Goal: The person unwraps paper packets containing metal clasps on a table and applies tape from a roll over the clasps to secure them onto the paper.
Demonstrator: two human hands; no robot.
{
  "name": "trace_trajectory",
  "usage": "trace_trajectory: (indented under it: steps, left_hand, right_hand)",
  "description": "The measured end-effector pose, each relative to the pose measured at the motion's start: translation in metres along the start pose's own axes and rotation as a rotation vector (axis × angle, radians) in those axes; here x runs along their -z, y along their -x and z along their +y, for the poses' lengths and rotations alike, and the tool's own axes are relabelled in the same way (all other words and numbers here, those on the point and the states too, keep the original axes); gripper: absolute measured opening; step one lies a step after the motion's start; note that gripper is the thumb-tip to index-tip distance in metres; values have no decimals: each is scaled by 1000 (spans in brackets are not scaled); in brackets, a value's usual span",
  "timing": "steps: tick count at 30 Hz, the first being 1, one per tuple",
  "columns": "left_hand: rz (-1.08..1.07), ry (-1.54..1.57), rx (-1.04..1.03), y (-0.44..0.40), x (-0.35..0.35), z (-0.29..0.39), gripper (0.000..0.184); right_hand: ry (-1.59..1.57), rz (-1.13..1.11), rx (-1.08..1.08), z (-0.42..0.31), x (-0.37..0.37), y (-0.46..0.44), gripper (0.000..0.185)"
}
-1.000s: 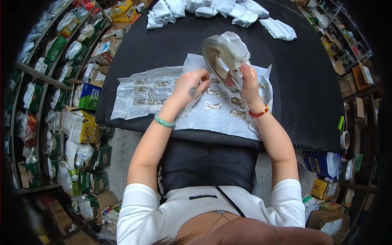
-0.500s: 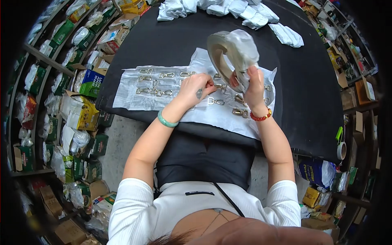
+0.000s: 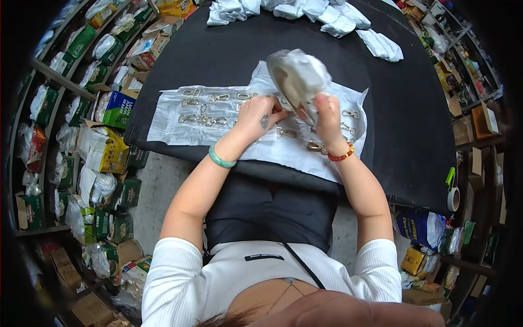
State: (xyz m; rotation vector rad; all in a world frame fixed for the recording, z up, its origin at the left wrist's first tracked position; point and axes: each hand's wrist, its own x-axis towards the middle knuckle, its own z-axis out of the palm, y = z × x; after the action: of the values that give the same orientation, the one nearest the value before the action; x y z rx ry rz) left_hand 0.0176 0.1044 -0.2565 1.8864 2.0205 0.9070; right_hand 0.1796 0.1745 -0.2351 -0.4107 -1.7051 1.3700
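My right hand (image 3: 328, 121) grips a large roll of clear tape (image 3: 298, 82), tilted above the white sheet (image 3: 313, 163). Close to its left, my left hand (image 3: 260, 116) rests low over the sheet, thumb and fingertips pressed together at the roll's lower edge; what they hold, if anything, is hidden. Several metal snap hooks (image 3: 219, 97) lie in rows under clear film on the left part of the sheet. More hooks lie on the right part, among them one by my left hand (image 3: 287, 132) and others near my right wrist (image 3: 348, 129).
White wrapped packets (image 3: 380, 44) lie along the far side of the black table (image 3: 406, 117). A small tape roll (image 3: 453, 199) and a green-handled tool (image 3: 450, 175) are at its right edge. Shelves with boxes and bags (image 3: 111, 150) stand on both sides.
The tape roll has tilted and come lower and to the left with my right hand. Earlier, my left hand moved right across the sheet. The view has also shifted a little.
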Motion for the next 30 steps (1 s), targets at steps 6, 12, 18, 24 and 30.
trace_trajectory:
  steps: [6,12,18,24,30]
  left_hand:
    - [-36,0,37,0,-5,-5,21]
    - [20,-27,-7,3,9,2,15]
    - [57,-81,-452,17,6,17,11]
    - [-180,-202,-455,13,-7,26,12]
    - [-128,34,-317,11,4,35,18]
  right_hand:
    - [-57,-11,-75,10,-7,-1,42]
    - [-141,12,-92,0,-1,-2,40]
    - [-199,124,-75,1,17,-14,39]
    - [-307,147,-125,3,25,-19,41]
    - [-501,138,-152,-9,29,-24,43]
